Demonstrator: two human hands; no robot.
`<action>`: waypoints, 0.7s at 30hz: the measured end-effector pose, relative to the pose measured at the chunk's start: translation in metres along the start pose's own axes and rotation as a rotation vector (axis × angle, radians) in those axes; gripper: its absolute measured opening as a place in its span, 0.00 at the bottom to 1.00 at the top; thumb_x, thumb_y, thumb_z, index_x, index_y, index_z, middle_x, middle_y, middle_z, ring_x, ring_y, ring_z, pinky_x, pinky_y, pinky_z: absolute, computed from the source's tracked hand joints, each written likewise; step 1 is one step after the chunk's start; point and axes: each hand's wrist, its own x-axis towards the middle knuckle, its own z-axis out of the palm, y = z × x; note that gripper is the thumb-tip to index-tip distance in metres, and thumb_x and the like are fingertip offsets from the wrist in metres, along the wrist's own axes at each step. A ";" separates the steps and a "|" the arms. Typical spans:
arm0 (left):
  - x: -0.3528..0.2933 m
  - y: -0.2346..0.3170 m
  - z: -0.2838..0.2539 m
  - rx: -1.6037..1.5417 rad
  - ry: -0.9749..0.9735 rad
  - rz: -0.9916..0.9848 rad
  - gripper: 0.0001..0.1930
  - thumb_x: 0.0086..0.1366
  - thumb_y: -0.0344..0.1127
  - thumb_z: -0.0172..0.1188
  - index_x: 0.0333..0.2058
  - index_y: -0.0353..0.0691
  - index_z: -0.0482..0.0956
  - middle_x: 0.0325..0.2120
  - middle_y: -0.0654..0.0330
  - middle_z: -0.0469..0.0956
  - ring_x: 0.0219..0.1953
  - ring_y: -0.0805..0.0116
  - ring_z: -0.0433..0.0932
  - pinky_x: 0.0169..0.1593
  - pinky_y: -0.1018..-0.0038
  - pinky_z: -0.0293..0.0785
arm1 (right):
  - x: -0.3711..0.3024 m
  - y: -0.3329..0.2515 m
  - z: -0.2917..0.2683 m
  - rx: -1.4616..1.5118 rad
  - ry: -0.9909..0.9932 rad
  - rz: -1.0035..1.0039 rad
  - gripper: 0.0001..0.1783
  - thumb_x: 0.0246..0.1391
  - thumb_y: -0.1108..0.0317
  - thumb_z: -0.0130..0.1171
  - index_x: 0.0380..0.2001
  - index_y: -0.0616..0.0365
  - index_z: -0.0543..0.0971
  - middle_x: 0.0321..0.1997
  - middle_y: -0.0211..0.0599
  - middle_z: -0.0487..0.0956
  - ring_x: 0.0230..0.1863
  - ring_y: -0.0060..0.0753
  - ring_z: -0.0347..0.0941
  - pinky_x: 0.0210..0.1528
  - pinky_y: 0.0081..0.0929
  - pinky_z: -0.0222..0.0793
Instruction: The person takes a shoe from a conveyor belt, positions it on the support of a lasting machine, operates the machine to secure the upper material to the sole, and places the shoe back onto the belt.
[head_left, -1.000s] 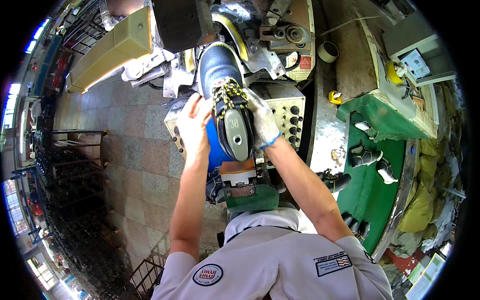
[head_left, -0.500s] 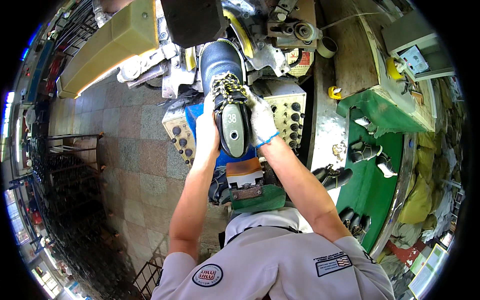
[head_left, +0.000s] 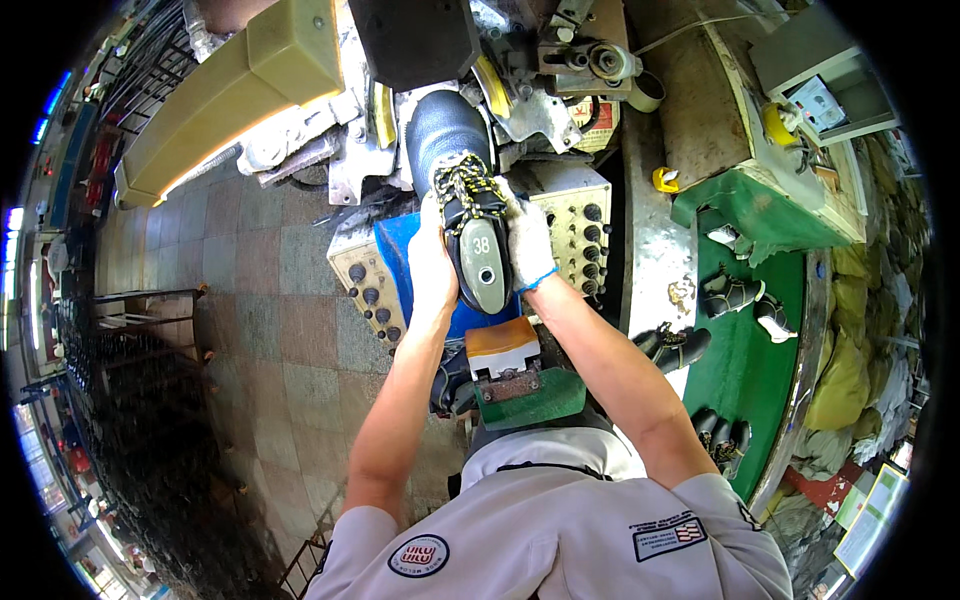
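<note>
A black safety-type shoe upper (head_left: 445, 140), laced with a black-and-yellow cord (head_left: 468, 190), is fitted on a grey-green shoe last (head_left: 484, 265). Its toe points away from me, between the yellow-edged pads (head_left: 492, 88) of a machine and just below a dark block (head_left: 415, 40). My left hand (head_left: 433, 262) is closed along the shoe's left side near the heel. On the opposite side my right hand (head_left: 525, 240), in a white glove with a blue cuff, grips the shoe. The fingers' undersides are hidden by the shoe.
Control boxes with black knobs (head_left: 590, 250) flank the blue panel (head_left: 402, 255) beneath the shoe. An orange-topped support (head_left: 502, 340) is close to my body. To the right, several shoes lie on a green shelf (head_left: 740, 370). A dark rack (head_left: 150, 400) stands left; a yellow machine arm (head_left: 220, 105) overhangs upper left.
The pale toothed rim around the toe has gone from sight, and the shoe looks tilted differently between the pads. Both hands keep their grip; the whole view has shifted slightly.
</note>
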 end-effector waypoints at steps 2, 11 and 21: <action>0.002 -0.004 0.000 -0.045 -0.025 0.025 0.25 0.80 0.51 0.43 0.53 0.34 0.79 0.44 0.60 0.82 0.44 0.75 0.78 0.51 0.76 0.74 | 0.003 0.006 -0.006 -0.081 -0.005 -0.022 0.22 0.66 0.52 0.60 0.43 0.63 0.85 0.38 0.29 0.84 0.36 0.18 0.74 0.41 0.23 0.73; 0.008 -0.021 -0.019 0.033 -0.178 0.199 0.27 0.80 0.52 0.38 0.55 0.35 0.77 0.46 0.61 0.81 0.44 0.73 0.78 0.51 0.76 0.73 | 0.001 0.015 -0.002 -0.061 -0.024 -0.155 0.21 0.67 0.53 0.58 0.41 0.64 0.84 0.37 0.25 0.82 0.37 0.16 0.71 0.40 0.22 0.70; -0.052 -0.248 -0.207 1.061 -0.676 -0.304 0.34 0.55 0.53 0.67 0.55 0.35 0.79 0.51 0.37 0.79 0.53 0.44 0.80 0.57 0.57 0.74 | -0.097 -0.037 -0.148 -0.031 0.140 -0.032 0.31 0.66 0.52 0.56 0.62 0.67 0.70 0.54 0.53 0.80 0.47 0.45 0.83 0.41 0.35 0.81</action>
